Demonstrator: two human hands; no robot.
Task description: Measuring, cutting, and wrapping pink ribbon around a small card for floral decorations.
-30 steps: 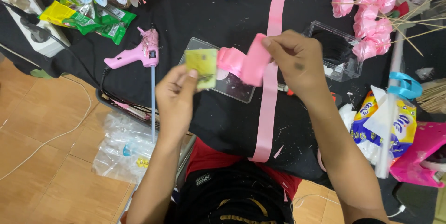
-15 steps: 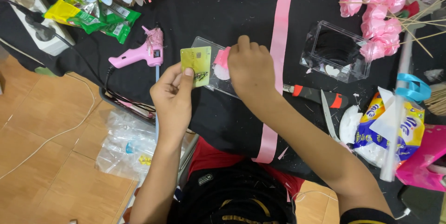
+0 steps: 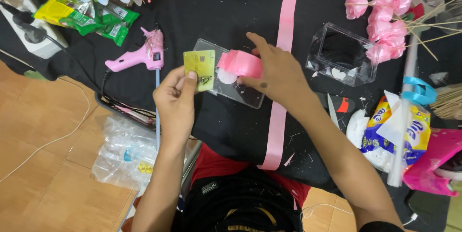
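Observation:
My left hand (image 3: 177, 98) pinches a small yellow-green card (image 3: 199, 69) upright by its lower edge. My right hand (image 3: 276, 71) grips a folded loop of pink ribbon (image 3: 238, 63) and presses it down on a flat clear plastic lid (image 3: 243, 92) lying on the black cloth. The loop sits just right of the card, nearly touching it. A long strip of the same pink ribbon (image 3: 281, 112) runs down the cloth from the far edge toward my lap, passing under my right wrist.
A pink glue gun (image 3: 139, 55) with its cord lies left of the card. A clear plastic box (image 3: 342, 54), pink ribbon roses on sticks (image 3: 385, 15), a craft knife (image 3: 337, 104), a snack bag (image 3: 394, 126), green sachets (image 3: 91, 20) and a plastic bag on the floor (image 3: 125, 155) surround the work.
My right hand first carried the ribbon loop left and down onto the clear lid, then shifted slightly right, uncovering the loop. The left hand kept the card close beside it.

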